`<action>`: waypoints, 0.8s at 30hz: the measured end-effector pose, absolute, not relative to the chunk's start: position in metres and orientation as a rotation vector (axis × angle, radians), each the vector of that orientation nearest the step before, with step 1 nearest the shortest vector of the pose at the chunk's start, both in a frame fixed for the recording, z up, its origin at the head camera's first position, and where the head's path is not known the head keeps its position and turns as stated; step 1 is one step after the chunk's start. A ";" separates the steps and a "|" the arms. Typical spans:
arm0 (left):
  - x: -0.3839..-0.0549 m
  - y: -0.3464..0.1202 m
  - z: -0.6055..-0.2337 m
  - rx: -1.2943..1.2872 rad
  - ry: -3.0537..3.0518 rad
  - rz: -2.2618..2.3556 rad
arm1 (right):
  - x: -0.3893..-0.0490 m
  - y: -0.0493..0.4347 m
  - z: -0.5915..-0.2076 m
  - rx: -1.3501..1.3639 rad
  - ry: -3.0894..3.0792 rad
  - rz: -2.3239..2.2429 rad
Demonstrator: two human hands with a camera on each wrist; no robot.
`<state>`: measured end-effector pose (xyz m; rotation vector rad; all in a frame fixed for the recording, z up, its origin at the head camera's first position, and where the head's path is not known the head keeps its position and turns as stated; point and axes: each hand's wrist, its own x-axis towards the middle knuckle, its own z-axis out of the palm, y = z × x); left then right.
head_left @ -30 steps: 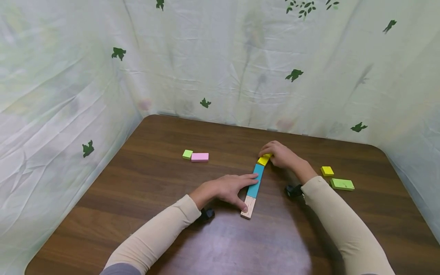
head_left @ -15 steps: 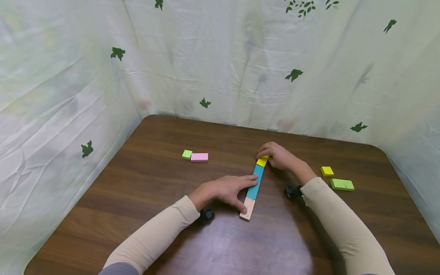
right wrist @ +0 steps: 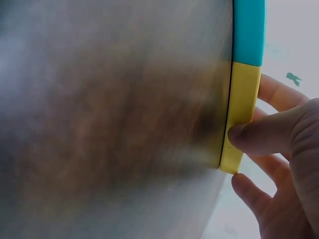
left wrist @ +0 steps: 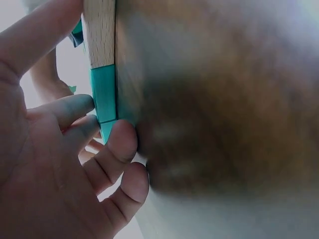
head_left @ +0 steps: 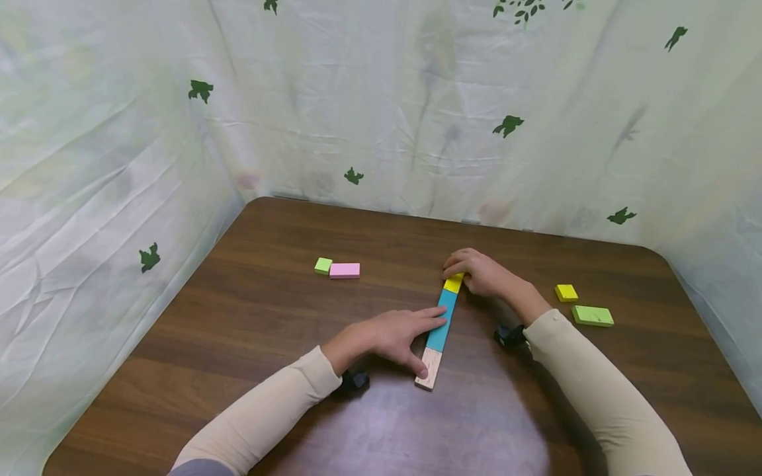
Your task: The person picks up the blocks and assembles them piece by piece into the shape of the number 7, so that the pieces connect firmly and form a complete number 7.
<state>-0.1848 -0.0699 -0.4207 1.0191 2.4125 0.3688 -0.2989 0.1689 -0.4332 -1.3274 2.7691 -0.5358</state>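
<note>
Over the link I see, on the wood-grained table point(head_left: 286, 330) cut off at 6 o'clock, the left hand point(head_left: 393, 336), spread, touching a smooth turquoise strip point(head_left: 440, 330) and the grainy pale block point(head_left: 432, 362) at its 7 o'clock end, and the right hand point(head_left: 483, 272) pinching a partly hidden yellow block point(right wrist: 244, 92) at its 1 o'clock end.

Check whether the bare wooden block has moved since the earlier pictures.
Yes: the wooden block shifted slightly toward the camera, judged against the pink block.
</note>
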 end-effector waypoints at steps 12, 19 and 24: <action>-0.172 -0.073 -0.419 1.024 2.415 0.355 | -0.285 0.166 -0.430 -1.396 2.739 -0.536; -0.169 -0.074 -0.420 1.021 2.422 0.360 | -0.283 0.166 -0.430 -1.405 2.737 -0.513; -0.168 -0.074 -0.420 1.028 2.427 0.357 | -0.282 0.167 -0.429 -1.379 2.733 -0.500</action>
